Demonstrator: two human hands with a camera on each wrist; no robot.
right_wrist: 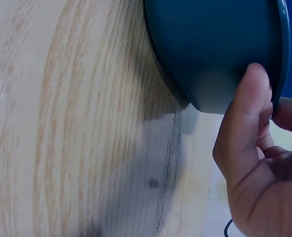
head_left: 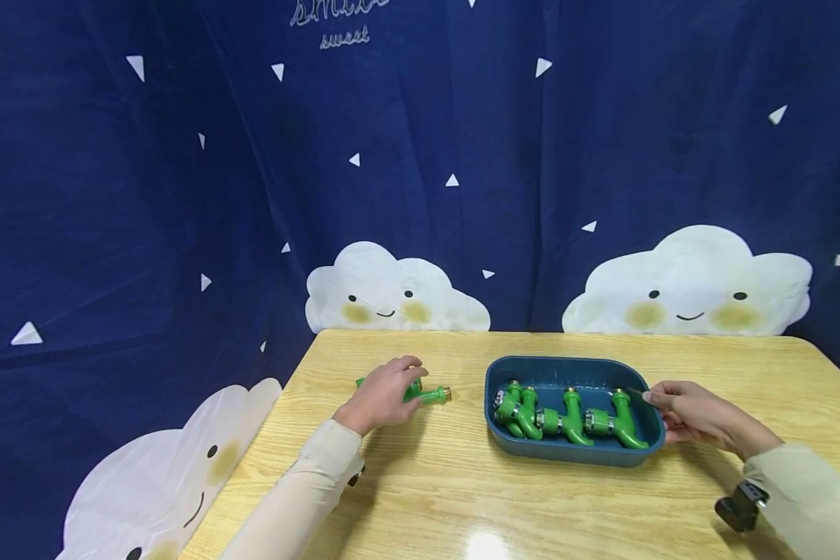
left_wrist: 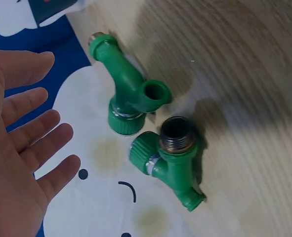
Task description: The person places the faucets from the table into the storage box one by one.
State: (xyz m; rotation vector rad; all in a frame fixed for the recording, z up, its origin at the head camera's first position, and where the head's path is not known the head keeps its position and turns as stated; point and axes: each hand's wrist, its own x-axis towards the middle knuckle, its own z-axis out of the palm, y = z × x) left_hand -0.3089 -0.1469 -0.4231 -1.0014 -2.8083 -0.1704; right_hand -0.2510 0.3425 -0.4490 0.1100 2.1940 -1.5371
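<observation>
Two green faucets lie on the table at the left; in the left wrist view, one faucet [left_wrist: 121,79] sits above the other faucet [left_wrist: 175,168]. My left hand [head_left: 385,393] hovers right over them, its fingers spread and a gap showing between palm and faucets in the left wrist view. My right hand [head_left: 696,416] grips the right end of a dark blue basin [head_left: 567,457], thumb and fingers pinching its rim, as the right wrist view shows. Inside the basin several green faucets [head_left: 572,416] lie in a row, handles toward the left.
A light wood table [head_left: 427,498] carries everything. Behind it hangs a navy curtain [head_left: 420,117] with white triangles and smiling clouds. Table surface lies between the loose faucets and the basin.
</observation>
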